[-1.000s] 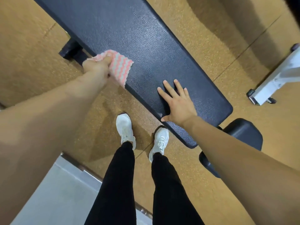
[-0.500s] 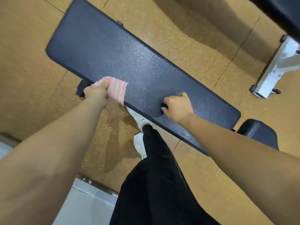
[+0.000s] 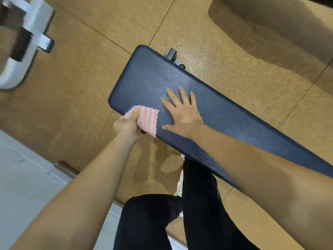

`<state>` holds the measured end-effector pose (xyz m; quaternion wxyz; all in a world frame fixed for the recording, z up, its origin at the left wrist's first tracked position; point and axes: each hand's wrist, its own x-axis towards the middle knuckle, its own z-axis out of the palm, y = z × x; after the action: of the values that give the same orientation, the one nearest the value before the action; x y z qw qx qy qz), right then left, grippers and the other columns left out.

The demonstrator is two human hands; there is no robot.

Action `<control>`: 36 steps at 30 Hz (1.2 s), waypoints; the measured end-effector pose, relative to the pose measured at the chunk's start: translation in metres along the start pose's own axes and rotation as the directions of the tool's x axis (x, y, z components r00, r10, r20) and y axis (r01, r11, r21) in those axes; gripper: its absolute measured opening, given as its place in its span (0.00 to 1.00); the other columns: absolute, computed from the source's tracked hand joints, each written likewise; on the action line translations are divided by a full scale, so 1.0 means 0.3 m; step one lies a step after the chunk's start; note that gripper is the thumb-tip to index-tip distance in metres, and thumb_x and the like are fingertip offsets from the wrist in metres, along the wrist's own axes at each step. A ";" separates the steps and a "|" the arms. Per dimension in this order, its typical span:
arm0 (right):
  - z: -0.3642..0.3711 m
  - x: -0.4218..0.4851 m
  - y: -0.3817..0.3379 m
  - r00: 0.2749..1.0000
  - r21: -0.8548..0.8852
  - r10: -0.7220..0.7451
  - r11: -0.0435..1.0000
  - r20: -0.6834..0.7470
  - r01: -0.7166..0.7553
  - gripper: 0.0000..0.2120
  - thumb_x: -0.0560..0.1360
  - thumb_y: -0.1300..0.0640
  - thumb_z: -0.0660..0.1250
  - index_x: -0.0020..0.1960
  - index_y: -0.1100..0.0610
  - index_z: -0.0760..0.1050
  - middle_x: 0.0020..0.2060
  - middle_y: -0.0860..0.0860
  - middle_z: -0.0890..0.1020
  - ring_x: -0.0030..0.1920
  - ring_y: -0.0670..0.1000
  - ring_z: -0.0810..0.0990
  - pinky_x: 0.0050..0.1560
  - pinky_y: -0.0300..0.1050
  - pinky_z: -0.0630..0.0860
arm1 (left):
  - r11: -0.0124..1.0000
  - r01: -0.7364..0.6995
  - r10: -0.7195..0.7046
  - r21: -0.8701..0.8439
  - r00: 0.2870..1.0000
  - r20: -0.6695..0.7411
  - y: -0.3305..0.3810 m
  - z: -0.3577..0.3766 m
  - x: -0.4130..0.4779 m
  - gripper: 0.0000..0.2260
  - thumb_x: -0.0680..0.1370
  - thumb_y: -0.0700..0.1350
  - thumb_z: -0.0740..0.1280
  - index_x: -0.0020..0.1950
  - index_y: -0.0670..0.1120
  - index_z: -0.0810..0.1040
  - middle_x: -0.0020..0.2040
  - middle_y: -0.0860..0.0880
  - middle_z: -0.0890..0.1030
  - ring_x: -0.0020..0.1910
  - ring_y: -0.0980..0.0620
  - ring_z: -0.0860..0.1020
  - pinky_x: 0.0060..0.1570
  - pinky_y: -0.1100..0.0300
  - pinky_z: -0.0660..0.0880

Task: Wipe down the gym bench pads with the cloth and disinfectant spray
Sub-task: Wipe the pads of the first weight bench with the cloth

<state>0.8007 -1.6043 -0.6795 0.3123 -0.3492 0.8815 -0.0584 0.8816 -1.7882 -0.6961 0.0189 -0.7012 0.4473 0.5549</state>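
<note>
The left hand gripped a pink-and-white cloth at the near edge of the bench pad, close to its rounded end. The right hand lay flat just beside it, fingers spread. The pad's long axis stretched away to the right, probably the way to wipe next.

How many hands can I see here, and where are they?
2. The left hand grips a pink-and-white wavy-striped cloth at the near edge of the dark blue textured bench pad; the right hand lies flat, fingers spread, on the pad's top just beside the cloth.
</note>
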 end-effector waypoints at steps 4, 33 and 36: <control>0.036 0.030 0.001 0.997 -0.125 0.073 0.990 0.024 -0.069 0.62 0.63 0.22 0.68 0.83 0.44 0.40 0.83 0.50 0.39 0.81 0.66 0.38 0.74 0.77 0.44 | 0.983 -0.165 0.170 0.075 0.983 -0.075 0.104 -0.040 0.098 0.17 0.75 0.45 0.78 0.60 0.41 0.80 0.48 0.53 0.82 0.42 0.54 0.82 0.35 0.59 0.83; 0.006 0.078 -0.141 0.898 -0.028 0.399 0.916 0.187 -0.401 0.64 0.65 0.40 0.80 0.81 0.41 0.35 0.81 0.45 0.33 0.80 0.61 0.31 0.74 0.76 0.51 | -0.560 -0.826 0.045 0.062 0.044 0.998 0.552 0.341 0.187 0.42 0.74 0.62 0.74 0.83 0.52 0.60 0.83 0.54 0.60 0.83 0.45 0.54 0.80 0.42 0.55; 0.014 0.074 -0.142 0.896 0.002 0.404 0.911 0.184 -0.411 0.64 0.66 0.42 0.80 0.81 0.41 0.34 0.80 0.44 0.32 0.80 0.61 0.30 0.74 0.76 0.49 | -0.511 -0.859 -0.062 -0.029 0.003 0.998 0.529 0.403 0.141 0.40 0.74 0.59 0.75 0.81 0.53 0.63 0.81 0.52 0.64 0.81 0.46 0.60 0.81 0.47 0.52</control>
<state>0.8155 -1.6501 -0.6804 0.4028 -0.1543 0.9019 0.0222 0.6861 -1.8456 -0.7015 0.2752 0.2536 0.9112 0.1723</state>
